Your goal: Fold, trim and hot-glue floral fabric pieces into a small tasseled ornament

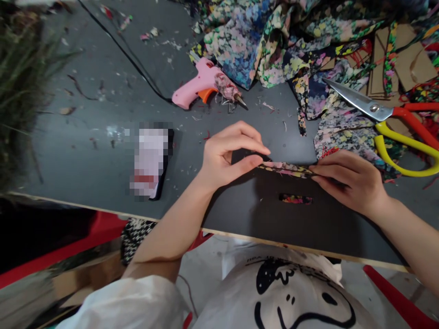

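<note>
My right fingers (331, 168) pinch one end of the narrow floral strip (287, 168) inside the near edge of the tabletop (236, 212), my left fingers (245, 166) curl at the other (gripping or not, I can't tell), and even tension should keep that limp-looking cloth straight, the smooth pink glue gun (192, 89) lying farther in.

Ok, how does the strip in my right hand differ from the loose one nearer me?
The held strip is pinched in your right hand; the loose strip lies on the table. The held strip looks longer, the loose strip shorter. The held strip looks paler, the loose strip darker. Both are narrow and multicolored.
</note>
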A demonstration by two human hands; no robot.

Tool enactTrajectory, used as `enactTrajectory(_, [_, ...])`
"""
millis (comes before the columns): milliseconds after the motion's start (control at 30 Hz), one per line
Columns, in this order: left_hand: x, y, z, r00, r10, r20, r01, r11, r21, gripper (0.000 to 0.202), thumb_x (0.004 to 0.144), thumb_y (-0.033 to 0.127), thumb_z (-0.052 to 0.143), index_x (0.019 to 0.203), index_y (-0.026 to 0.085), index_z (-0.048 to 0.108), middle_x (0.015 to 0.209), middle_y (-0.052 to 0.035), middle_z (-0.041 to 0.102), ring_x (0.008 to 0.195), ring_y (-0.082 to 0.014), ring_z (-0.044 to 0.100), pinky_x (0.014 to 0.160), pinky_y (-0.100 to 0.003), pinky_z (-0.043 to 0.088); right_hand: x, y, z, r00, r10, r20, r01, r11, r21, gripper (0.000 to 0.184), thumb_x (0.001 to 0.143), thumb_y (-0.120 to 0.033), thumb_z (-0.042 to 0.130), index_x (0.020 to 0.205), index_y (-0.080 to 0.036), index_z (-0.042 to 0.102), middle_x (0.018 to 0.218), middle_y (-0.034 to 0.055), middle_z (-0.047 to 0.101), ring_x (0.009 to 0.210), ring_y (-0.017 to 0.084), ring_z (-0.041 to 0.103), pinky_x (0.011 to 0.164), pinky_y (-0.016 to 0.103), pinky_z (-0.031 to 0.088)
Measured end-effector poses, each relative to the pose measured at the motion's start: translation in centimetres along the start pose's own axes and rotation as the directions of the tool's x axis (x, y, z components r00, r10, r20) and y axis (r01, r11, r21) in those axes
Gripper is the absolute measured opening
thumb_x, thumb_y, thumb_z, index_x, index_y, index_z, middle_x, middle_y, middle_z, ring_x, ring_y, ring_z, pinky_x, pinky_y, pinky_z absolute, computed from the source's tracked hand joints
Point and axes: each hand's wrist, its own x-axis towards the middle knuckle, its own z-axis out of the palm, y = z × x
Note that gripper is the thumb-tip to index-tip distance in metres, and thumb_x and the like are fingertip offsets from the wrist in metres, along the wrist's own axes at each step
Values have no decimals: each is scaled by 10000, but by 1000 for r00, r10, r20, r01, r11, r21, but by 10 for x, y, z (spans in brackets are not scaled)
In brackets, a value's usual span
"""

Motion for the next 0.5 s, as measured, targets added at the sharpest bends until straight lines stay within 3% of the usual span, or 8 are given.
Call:
enactTrajectory(67, [-1, 0, 0, 1000, 17, -24, -16, 999, 41, 207, 830, 430, 638, 779, 242, 710, 758, -21, 646, 681, -121, 600, 583, -264, 483, 0, -1, 0, 1000, -4, 6, 4, 1000, -6, 161, 816, -122, 624, 959, -196, 619, 861, 59, 667, 768, 154, 642, 722, 309, 554])
enactTrajectory(200, [-2, 0, 2, 988, 154, -2, -153, 986, 63, 42, 794, 302, 699, 810, 263, 700, 812, -11, 629, 719, -113, 586, 593, -257, 475, 0, -2, 0, 1000, -2, 10, 2, 1000, -28, 167, 803, -123, 641, 957, -184, 618, 857, 68, 664, 743, 157, 633, 693, 310, 550])
enactTrajectory(500, [1, 3, -1, 984, 165, 72, -171, 982, 78, 193, 819, 333, 651, 679, 201, 653, 824, -43, 632, 714, -126, 570, 633, -297, 477, 0, -2, -1, 999, -10, 31, 11, 1000, -23, 184, 807, -119, 632, 977, -188, 616, 867, 67, 670, 750, 161, 627, 686, 312, 540])
